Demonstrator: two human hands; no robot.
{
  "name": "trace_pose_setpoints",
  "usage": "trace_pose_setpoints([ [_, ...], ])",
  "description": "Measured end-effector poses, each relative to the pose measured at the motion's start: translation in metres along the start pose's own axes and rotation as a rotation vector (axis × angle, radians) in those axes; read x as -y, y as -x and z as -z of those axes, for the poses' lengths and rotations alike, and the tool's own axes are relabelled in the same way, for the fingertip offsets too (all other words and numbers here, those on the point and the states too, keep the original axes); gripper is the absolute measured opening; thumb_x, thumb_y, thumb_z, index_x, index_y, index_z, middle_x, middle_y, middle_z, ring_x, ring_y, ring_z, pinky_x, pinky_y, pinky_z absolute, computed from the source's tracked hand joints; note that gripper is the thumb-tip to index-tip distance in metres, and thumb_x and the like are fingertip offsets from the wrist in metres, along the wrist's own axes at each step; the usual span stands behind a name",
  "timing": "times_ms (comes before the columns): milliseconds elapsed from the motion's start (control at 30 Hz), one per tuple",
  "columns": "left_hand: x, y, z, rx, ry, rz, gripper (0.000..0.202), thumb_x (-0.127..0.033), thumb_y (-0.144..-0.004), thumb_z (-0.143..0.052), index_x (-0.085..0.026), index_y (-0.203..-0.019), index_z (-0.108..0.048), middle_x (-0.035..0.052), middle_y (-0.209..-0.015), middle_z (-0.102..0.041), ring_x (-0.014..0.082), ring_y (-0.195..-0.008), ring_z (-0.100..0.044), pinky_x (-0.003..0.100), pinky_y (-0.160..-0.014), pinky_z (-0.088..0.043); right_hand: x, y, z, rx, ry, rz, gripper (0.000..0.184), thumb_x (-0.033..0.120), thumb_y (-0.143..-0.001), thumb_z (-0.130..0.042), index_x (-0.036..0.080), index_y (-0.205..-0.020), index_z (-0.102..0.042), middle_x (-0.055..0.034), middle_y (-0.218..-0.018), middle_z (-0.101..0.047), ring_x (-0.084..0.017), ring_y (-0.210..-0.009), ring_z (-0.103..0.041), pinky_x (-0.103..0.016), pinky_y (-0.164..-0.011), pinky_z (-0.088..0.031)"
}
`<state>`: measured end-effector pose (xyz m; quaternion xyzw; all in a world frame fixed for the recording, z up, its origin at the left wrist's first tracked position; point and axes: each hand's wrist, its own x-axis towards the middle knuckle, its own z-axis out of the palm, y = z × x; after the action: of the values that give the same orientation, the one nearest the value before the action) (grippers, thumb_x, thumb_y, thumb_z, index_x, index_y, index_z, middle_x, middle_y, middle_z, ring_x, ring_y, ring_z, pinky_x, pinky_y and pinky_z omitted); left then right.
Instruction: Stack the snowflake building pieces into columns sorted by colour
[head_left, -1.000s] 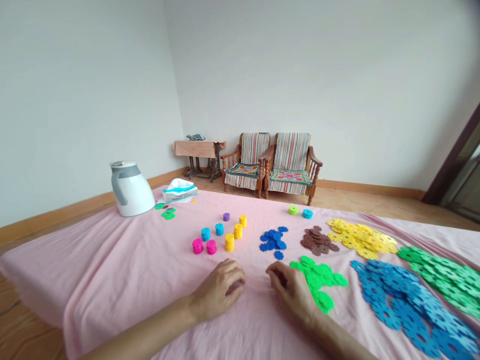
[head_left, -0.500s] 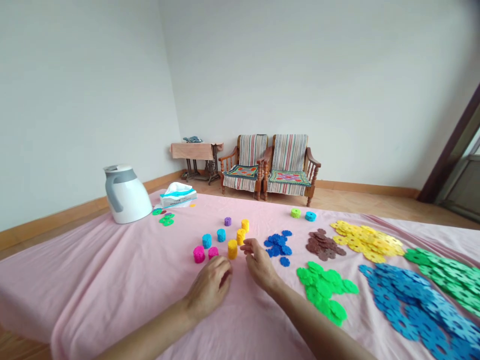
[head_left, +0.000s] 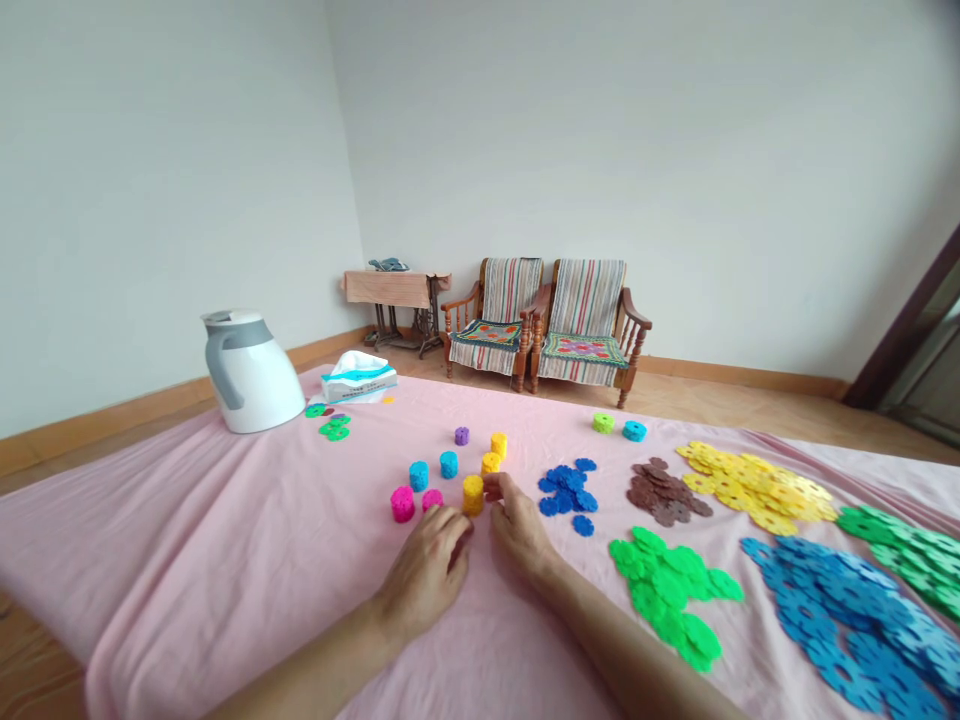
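Observation:
Tall and upright, a yellow stack of notched plastic discs (head_left: 472, 496) stands on the pink cloth between my hands. At its right side is my right hand (head_left: 523, 525), its loosely bent fingers touching or almost touching the stack. My left hand (head_left: 426, 568) rests low at the near left, fingers curved with a gap before the thumb; nothing shows in it. It partly covers a small pink stack (head_left: 432, 499). A larger pink stack (head_left: 403, 504), two blue stacks (head_left: 418, 475) (head_left: 448, 464), a purple one (head_left: 462, 436) and two more yellow stacks (head_left: 490, 463) (head_left: 499, 445) stand around.
Loose disc piles lie rightward: dark blue (head_left: 568, 490), brown (head_left: 666, 492), yellow (head_left: 757, 485), bright green (head_left: 667, 590), blue (head_left: 840, 610) and green (head_left: 907, 550). Behind stand lime (head_left: 603, 423) and blue (head_left: 634, 431) stacks. A white jug (head_left: 255, 378) and tissue box (head_left: 358, 380) are far left.
My right hand's fingers have come closer to the front yellow stack. My left hand has shifted slightly, its fingers nearer that stack's base. The whole view has moved a little.

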<state>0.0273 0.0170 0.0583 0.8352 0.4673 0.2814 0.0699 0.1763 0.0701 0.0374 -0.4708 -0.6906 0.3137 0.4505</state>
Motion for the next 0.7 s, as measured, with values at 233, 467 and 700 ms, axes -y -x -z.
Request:
trace_pose_setpoints([
  [233,0.001,-0.002,-0.001,0.006,0.000,0.009,0.018,-0.006,-0.083,-0.042,-0.019,-0.085,-0.054,0.0045,-0.089,-0.056,0.0208,-0.087,-0.051,0.035,-0.079,-0.042,-0.003,0.003,-0.003,-0.024,0.022,0.061,0.039,0.001,-0.069,-0.034,0.019,-0.097,-0.054,-0.0059,-0.096,-0.064,-0.016,-0.091,-0.059,-0.030,-0.082,-0.046],
  [467,0.002,-0.001,-0.001,-0.007,-0.002,0.008,0.019,-0.004,-0.081,-0.042,-0.019,-0.083,-0.054,0.0036,-0.087,-0.056,0.0196,-0.085,-0.051,0.033,-0.077,-0.042,-0.003,0.004,-0.003,-0.109,-0.070,0.056,0.038,0.002,-0.067,-0.034,0.019,-0.094,-0.055,-0.0054,-0.090,-0.066,-0.015,-0.085,-0.062,-0.030,-0.078,-0.048],
  [700,0.000,0.001,0.000,0.001,-0.044,-0.074,0.019,-0.002,-0.077,-0.043,-0.019,-0.078,-0.052,0.0022,-0.080,-0.054,0.0176,-0.081,-0.050,0.029,-0.073,-0.042,0.002,0.012,0.011,-0.166,-0.097,0.050,0.028,0.009,-0.073,-0.034,0.017,-0.088,-0.056,-0.0042,-0.079,-0.067,-0.015,-0.072,-0.062,-0.027,-0.066,-0.048],
])
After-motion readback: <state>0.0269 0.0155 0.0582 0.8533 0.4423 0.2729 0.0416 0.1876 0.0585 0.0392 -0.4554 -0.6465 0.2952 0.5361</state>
